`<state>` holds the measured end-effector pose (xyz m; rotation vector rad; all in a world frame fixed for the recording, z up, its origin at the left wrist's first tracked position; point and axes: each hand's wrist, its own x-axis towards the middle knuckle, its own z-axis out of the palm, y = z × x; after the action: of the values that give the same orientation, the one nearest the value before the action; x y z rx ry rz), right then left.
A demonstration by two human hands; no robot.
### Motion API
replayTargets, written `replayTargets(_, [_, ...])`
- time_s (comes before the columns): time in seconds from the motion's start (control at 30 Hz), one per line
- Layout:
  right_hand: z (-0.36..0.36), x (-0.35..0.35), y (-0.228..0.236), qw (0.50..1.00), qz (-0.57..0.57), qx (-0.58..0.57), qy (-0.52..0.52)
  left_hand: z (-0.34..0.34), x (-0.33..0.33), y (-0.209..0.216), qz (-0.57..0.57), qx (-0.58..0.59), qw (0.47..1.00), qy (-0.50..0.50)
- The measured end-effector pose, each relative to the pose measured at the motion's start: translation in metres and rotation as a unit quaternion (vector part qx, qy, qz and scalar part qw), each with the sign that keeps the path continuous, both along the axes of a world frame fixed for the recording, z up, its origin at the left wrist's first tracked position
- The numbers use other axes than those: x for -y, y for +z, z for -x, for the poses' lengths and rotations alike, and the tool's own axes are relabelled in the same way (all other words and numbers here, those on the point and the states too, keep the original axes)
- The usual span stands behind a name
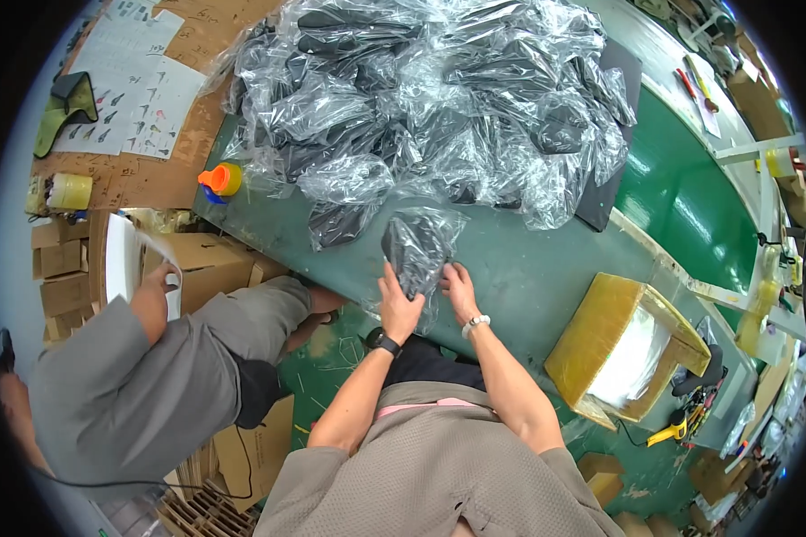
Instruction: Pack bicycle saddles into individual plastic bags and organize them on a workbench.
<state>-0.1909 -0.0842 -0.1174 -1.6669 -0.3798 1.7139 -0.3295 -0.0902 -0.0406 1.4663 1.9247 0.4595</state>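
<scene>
At the near edge of the green table, a black padded piece in a clear plastic bag (418,243) lies between my hands; its outline resembles a bicycle saddle. My left hand (399,304), with a dark watch at the wrist, is closed on the lower left of the bagged piece. Along its right side, my right hand (458,292) pinches the loose plastic, a beaded bracelet on that wrist. Just beyond, a big heap of similar bagged black pieces (457,116) covers the far part of the table.
A co-worker in grey (166,385) sits close on my left, holding a white sheet. An orange-capped container (224,179) stands at the table's left edge. To the right is an open taped carton (591,349) with plastic inside; a yellow tool (667,431) lies beyond it.
</scene>
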Motion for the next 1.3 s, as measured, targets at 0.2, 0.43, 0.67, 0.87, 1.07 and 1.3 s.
replayTargets(0.2, [0.023,-0.029,0.023,1.0,0.008,0.014,-0.024,0.02,-0.006,-0.031,0.047,-0.031,0.998,-0.029])
replayTargets(0.43, [0.059,-0.039,0.02,0.987,-0.013,0.131,-0.093,0.078,-0.042,-0.028,-0.084,-0.029,0.983,-0.159])
replayTargets(0.67, [0.101,-0.047,0.014,0.988,-0.002,0.118,-0.101,0.178,-0.167,-0.065,-0.077,-0.113,0.99,0.042])
replayTargets(0.87, [0.127,-0.058,0.009,0.998,0.013,0.018,-0.067,0.217,-0.163,-0.076,0.001,0.132,0.988,0.078])
replayTargets(1.07, [0.1,-0.054,0.019,0.985,0.045,0.14,0.093,0.263,-0.13,0.002,0.024,0.24,0.957,0.16])
replayTargets(1.3, [0.053,-0.029,0.079,0.983,-0.077,0.166,0.009,0.183,-0.059,0.135,-0.112,0.156,0.975,0.116])
